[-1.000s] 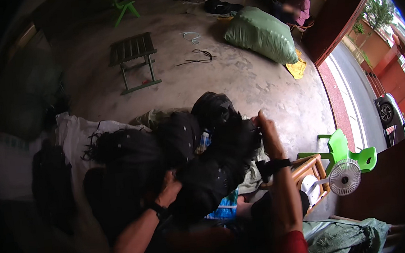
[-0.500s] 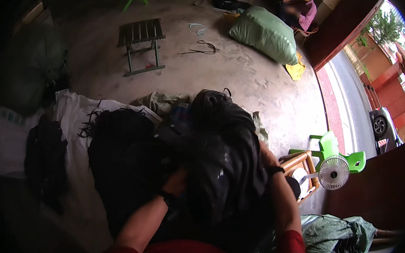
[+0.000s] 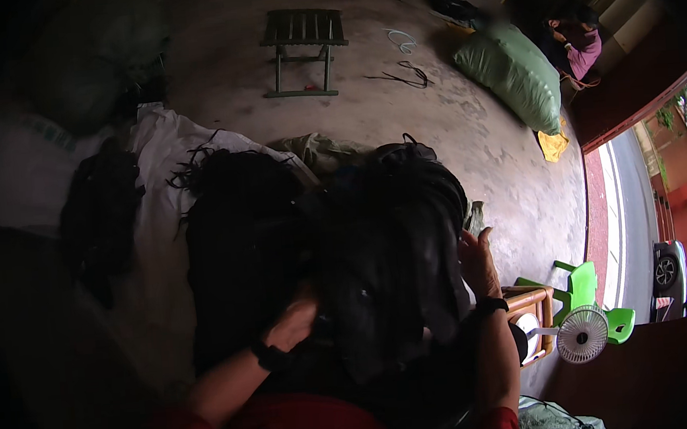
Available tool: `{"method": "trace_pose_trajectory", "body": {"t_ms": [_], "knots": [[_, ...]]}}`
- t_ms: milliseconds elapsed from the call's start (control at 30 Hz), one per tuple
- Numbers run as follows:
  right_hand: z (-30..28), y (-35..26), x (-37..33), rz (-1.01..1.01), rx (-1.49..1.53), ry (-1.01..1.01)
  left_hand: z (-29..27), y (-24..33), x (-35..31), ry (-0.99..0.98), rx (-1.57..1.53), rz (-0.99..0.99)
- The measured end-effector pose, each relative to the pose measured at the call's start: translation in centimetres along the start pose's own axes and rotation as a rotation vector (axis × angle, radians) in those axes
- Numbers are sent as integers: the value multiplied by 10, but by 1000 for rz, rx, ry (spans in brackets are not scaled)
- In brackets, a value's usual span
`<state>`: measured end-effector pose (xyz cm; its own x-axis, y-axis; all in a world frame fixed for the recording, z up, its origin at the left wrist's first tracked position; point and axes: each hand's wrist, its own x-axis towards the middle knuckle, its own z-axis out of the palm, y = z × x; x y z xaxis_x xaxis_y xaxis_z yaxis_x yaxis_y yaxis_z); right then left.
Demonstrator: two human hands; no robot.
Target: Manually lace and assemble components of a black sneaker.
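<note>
A dark, bulky bundle of black cloth (image 3: 396,267), perhaps garments, sits in front of me. A small loop stands up at its far end. My right hand (image 3: 479,264) lies along its right side, thumb raised and apart from the fingers, which are partly behind the cloth. On the bundle's near left side, my left hand (image 3: 295,319) rests with fingers stretched toward it, their tips lost in shadow. To the left spreads another black heap (image 3: 240,231) with thin strands or straps at its far edge. Deep shadow hides where the two heaps meet.
White sheeting (image 3: 163,152) lies under the heaps, with a dark cloth item (image 3: 101,209) at left. Beyond stand a folding stool (image 3: 305,32) and a stuffed green sack (image 3: 510,72), with a person (image 3: 584,46) seated behind. At right are a fan (image 3: 582,334), a wooden stand (image 3: 540,304) and a green chair (image 3: 583,284).
The view has turned, so the room appears shifted right. My right thumb now stands out from the bundle's side. More of my left hand shows, drawn back from the cloth's folds.
</note>
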<state>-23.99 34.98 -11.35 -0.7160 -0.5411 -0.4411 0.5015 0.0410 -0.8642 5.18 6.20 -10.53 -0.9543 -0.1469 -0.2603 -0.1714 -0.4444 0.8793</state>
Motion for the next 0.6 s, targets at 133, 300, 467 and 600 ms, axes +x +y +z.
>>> {"method": "trace_pose_trajectory", "body": {"t_ms": [133,300,467,600], "knots": [[70,-20,13,-170,-584,-57,-1,40,-24,65,-589,-101],[63,31,66,-342,-509,131,8,35,-36,231,-108,108],[101,24,53,-267,-348,52,-6,41,-42,382,-761,-164],[84,27,68,-211,-220,44,9,61,-37,317,-910,-168]]}}
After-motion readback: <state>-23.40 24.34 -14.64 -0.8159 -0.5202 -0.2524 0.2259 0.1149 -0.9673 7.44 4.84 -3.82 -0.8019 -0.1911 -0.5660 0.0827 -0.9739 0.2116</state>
